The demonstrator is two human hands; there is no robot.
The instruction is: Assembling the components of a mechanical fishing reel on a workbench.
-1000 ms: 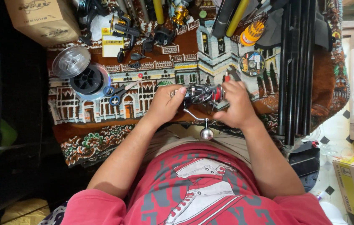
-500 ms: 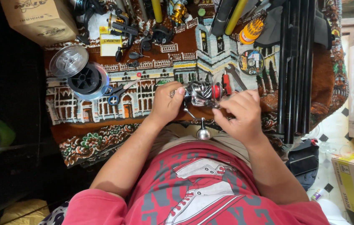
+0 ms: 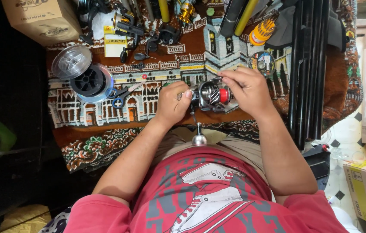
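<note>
Currently gripping a silver fishing reel (image 3: 211, 96) with red trim in both hands, left hand (image 3: 172, 105) and right hand (image 3: 247, 88), above the patterned rug (image 3: 105, 129), near blue-handled scissors (image 3: 120, 97) and 2 line spools (image 3: 84, 73)

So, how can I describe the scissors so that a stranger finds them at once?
On the patterned rug, look left of the left hand. The scissors lie beside the black line spool, apart from it; only they have blue handle loops.
</note>
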